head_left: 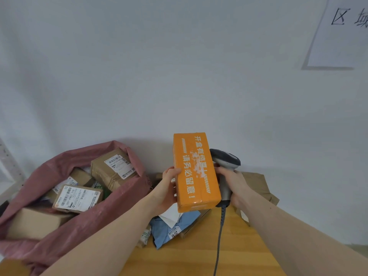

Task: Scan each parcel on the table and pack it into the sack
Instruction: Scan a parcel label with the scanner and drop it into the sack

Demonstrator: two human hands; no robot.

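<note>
While lifted above the wooden table [235, 253], orange box [196, 172], oblong, white lettering, scuffed tape, gripped at its edge by left hand [168, 188]; right hand [234, 186] wrapped round scanner [226, 166] behind it.

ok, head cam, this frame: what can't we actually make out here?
- Orange box: no shipping label on the face toward the head camera; other faces turned away.
- Scanner: its window is behind the box, trigger under the right hand.
- Blue mailer: partly hidden under the box and the left hand; label print too small.
- Pink sack: lower parcels buried, bottom cut off by the frame edge.
</note>
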